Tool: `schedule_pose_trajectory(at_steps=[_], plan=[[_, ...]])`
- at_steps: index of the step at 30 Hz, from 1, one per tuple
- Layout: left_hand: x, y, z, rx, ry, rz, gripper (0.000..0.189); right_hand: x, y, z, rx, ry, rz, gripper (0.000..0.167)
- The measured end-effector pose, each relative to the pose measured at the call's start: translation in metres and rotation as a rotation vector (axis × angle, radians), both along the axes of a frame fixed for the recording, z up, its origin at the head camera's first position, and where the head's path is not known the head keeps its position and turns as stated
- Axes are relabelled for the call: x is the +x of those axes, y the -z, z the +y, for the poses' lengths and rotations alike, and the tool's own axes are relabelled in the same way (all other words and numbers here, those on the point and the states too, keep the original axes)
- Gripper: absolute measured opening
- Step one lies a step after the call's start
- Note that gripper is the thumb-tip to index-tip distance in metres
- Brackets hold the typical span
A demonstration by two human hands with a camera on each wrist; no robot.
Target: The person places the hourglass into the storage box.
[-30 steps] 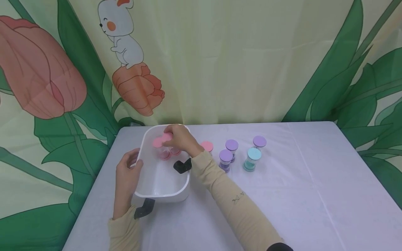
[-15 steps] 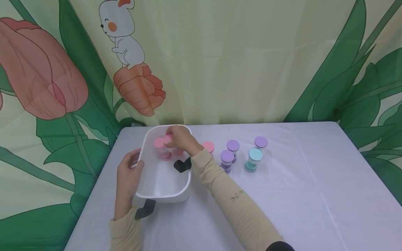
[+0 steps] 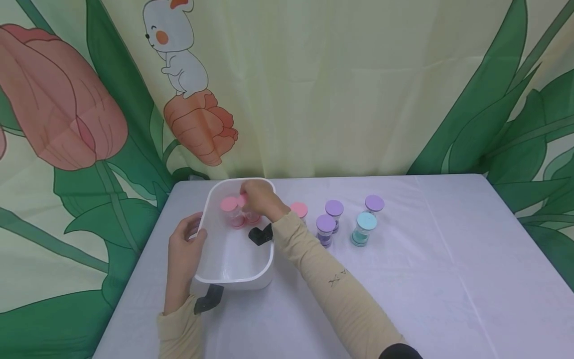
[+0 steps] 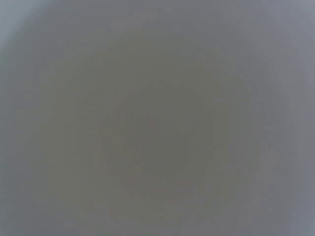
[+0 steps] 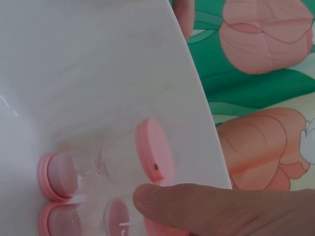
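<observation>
A white plastic tub (image 3: 224,267) stands on the left of the table. My left hand (image 3: 186,244) holds its left wall, thumb at the rim and fingers outside. Inside the tub, my right hand (image 3: 262,198) grips the cap of a pink sand timer (image 5: 162,227). Beside it stands another pink sand timer (image 3: 230,205), close against it. In the right wrist view one finger (image 5: 172,201) lies along the held timer's cap; the rest of the hand is out of sight. The left wrist view is only a grey blur.
Right of the tub stand another pink timer (image 3: 299,209), several purple timers (image 3: 326,225) and a teal timer (image 3: 364,227). A white cloth covers the table (image 3: 403,279). Behind it hangs a printed curtain (image 3: 336,99).
The right hand has lowered slightly inside the tub with the pink sand timer, which now stands level beside the other one. The left hand has stayed on the tub's wall.
</observation>
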State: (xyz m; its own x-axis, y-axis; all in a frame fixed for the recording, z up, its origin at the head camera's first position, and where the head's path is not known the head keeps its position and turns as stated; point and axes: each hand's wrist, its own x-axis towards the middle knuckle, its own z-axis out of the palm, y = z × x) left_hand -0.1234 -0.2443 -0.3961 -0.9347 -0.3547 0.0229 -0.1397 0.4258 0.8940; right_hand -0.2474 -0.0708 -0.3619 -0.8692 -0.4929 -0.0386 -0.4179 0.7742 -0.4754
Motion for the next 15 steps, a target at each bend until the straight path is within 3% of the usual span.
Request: schedule_pose_trajectory(at_steps=[6,15], plan=[[-0.001,0.0,0.0008,0.007,0.007,-0.016,0.042,0.0021,-0.0009,0.002,-0.028,0.015,-0.022,0.039],[0.0,0.0001,-0.0002,-0.002,-0.002,-0.019,0.042,0.0066,-0.0028,0.0081,-0.202,-0.016,-0.039,0.039]])
